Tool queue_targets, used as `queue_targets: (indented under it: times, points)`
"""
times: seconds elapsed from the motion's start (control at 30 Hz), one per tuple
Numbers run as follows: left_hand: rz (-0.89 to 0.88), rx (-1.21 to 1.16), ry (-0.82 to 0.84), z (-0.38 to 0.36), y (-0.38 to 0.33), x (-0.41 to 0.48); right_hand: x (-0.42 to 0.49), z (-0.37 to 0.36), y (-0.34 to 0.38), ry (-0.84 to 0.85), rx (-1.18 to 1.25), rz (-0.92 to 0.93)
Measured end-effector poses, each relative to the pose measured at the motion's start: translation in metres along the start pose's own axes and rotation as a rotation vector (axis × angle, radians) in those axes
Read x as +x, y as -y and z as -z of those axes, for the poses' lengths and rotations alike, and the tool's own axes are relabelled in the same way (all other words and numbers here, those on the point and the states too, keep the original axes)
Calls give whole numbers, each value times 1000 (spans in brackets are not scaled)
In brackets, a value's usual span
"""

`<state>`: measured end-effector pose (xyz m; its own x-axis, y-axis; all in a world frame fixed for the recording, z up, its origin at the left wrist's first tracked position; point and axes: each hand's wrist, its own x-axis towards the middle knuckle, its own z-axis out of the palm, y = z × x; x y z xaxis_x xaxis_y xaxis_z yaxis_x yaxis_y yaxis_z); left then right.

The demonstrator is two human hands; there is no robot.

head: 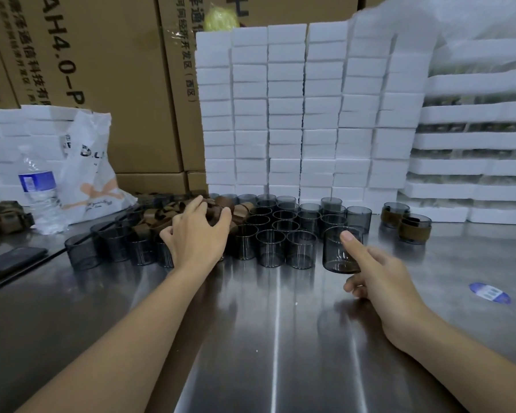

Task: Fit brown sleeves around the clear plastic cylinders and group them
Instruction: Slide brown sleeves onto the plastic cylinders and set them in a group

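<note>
Many smoky cyls (270, 248), brown sleeves (241, 210)

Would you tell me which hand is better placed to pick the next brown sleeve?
Left: the left hand curls over the brown sleeves, while the right hand touches a clear cylinder.
</note>
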<state>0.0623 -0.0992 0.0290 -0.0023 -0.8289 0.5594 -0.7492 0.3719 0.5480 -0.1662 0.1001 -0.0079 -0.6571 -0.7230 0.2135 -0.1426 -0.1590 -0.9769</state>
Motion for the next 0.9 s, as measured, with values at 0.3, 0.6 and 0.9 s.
queue_targets:
  times: [0.3,0.6,0.9]
  points:
    - [-331,-552,42,20,-53,-56,-4,7,8,-120,232,-61]
    - [-441,-605,595,-3,-86,-116,-1,36,15,-40,26,214]
    - [-23,-1006,747,2,-97,-115,-8,36,28,134,-156,421]
